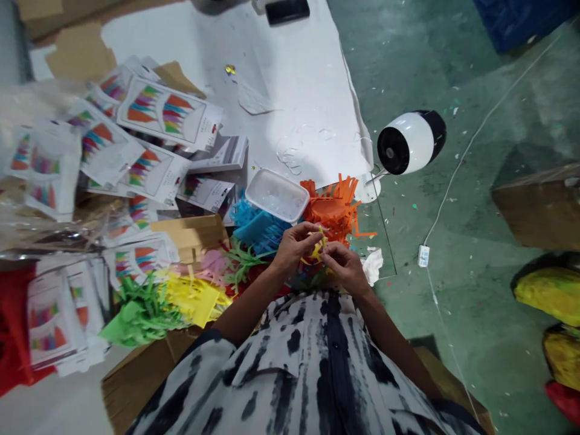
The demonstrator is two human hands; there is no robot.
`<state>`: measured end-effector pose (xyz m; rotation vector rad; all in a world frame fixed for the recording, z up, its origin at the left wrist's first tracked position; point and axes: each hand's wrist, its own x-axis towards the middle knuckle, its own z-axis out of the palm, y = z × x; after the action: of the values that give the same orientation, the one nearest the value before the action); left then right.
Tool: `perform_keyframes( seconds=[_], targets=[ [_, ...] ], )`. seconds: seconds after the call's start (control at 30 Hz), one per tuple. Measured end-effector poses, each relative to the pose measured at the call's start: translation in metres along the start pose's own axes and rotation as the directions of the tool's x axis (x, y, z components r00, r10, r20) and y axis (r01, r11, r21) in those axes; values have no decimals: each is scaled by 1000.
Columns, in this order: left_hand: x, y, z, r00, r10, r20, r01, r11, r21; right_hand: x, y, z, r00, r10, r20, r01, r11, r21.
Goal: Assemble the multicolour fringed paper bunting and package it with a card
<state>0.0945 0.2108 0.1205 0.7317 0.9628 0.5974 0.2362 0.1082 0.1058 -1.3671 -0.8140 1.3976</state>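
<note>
My left hand [294, 243] and my right hand [345, 264] meet close together in front of my body. Between their fingertips is a small piece of yellow tissue paper [318, 246], pinched from both sides. Cut orange tissue paper [333, 208] lies just beyond the hands. Fringed blue tissue paper [258, 228] is beside my left hand, under the near edge of a white plastic tray [277, 194]. Green strips [244, 261] and pink paper [212, 266] lie left of my left wrist. Whatever is beneath the hands is mostly hidden.
Printed packages [165, 115] showing colourful tassels pile up on the left. Nearer lie yellow fringed paper [194, 299] and green fringed paper [140, 314]. A black-and-white fan-like device [410, 142] stands right of the white table [312, 72]. A cable with a white block [423, 255] crosses the green floor.
</note>
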Motion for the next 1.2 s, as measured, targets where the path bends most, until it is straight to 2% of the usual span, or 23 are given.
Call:
perform_keyframes(
  seconds=[0.2, 0.3, 0.37, 0.5, 0.6, 0.7, 0.77, 0.9, 1.03, 1.2],
  targets=[
    [6, -8, -1, 998, -18, 53, 19, 1000, -21, -2, -7, 0, 995, 97, 18, -99, 972, 212],
    [6, -9, 2, 997, -34, 66, 36, 999, -30, -4, -8, -1, 987, 158, 26, -160, 957, 241],
    [5, -7, 5, 997, -31, 72, 31, 1000, -2, -4, -5, -1, 989, 146, 24, -147, 961, 235],
    [2, -3, 12, 998, -22, 54, 16, 994, 104, -1, 3, 0, 998, 60, 14, -61, 985, 164],
    [1, -3, 14, 1000, -7, -2, 8, 982, 186, 1, 6, 1, 1000, 9, -14, -9, 1000, 10],
    [0, -5, 13, 994, 94, -49, -79, 966, 247, 1, 4, 0, 994, -53, -95, 37, 987, -159],
    [0, -7, 10, 978, 201, -54, -169, 918, 360, 0, 0, -1, 984, -81, -160, 44, 974, -222],
    [-1, -11, 7, 931, 364, -4, -280, 725, 629, -1, -10, -2, 971, -96, -219, 21, 946, -323],
    [-3, -16, 7, 905, 422, 54, -312, 571, 759, 1, -14, 0, 970, -71, -231, -19, 930, -368],
    [-6, -23, 5, 877, 454, 155, -365, 421, 830, 4, -6, 1, 960, -12, -280, -73, 953, -294]
  ],
)
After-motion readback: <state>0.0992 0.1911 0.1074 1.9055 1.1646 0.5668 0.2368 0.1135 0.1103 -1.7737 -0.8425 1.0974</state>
